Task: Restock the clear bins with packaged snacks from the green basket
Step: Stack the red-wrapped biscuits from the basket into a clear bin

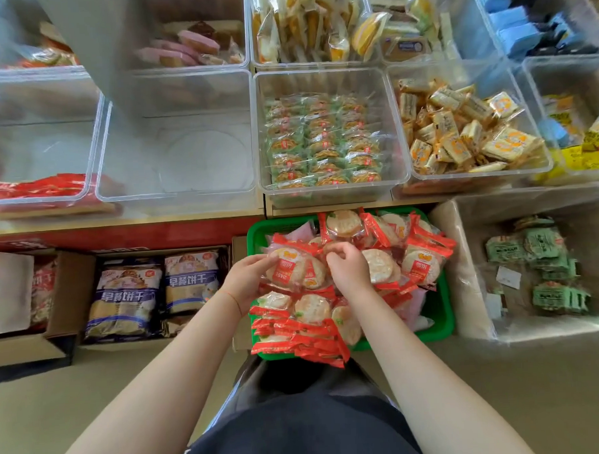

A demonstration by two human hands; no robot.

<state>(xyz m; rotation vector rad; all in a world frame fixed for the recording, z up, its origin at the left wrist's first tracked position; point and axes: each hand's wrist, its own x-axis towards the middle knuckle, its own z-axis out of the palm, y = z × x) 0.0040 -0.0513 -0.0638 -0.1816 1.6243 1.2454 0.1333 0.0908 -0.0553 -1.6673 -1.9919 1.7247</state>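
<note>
A green basket (443,320) sits on the floor below the shelf, heaped with red-edged packs of round rice crackers (420,266). My left hand (245,280) grips a small stack of these cracker packs (295,270) at its left side, just above the heap. My right hand (348,266) rests on the stack's right side, its fingers curled over the packs. On the shelf straight above, one clear bin (177,136) holds nothing. The clear bin (331,191) to its right holds neat rows of green-wrapped snacks.
More clear bins line the shelf: red packs (35,188) at left, yellow-orange packets (458,130) at right, cakes and blue packs behind. Cardboard boxes with large biscuit bags (129,299) stand on the floor at left. A lined box with green packets (540,261) stands right of the basket.
</note>
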